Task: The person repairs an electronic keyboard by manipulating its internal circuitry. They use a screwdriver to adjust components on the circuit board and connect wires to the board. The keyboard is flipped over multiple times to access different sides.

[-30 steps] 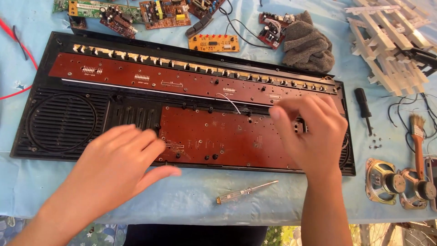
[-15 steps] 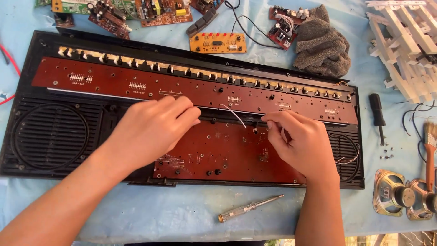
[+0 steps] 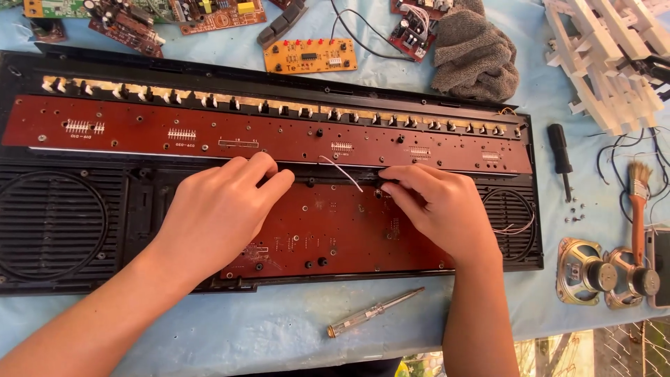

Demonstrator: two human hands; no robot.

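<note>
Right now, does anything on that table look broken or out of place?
Yes: a white wire sticks up loose between the left hand and right hand on the brown boards. Two speakers lie outside the black case.

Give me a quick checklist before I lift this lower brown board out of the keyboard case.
1. Left hand on lower board top edge: ok.
2. Right hand on the same edge: ok.
3. Screws out of the board: cannot tell.
4. White wire lies across the board edge between the hands: not ok.
5. Thin wires by the right speaker grille, free or attached: cannot tell.
6. Screwdriver lies off the case: ok.
</note>
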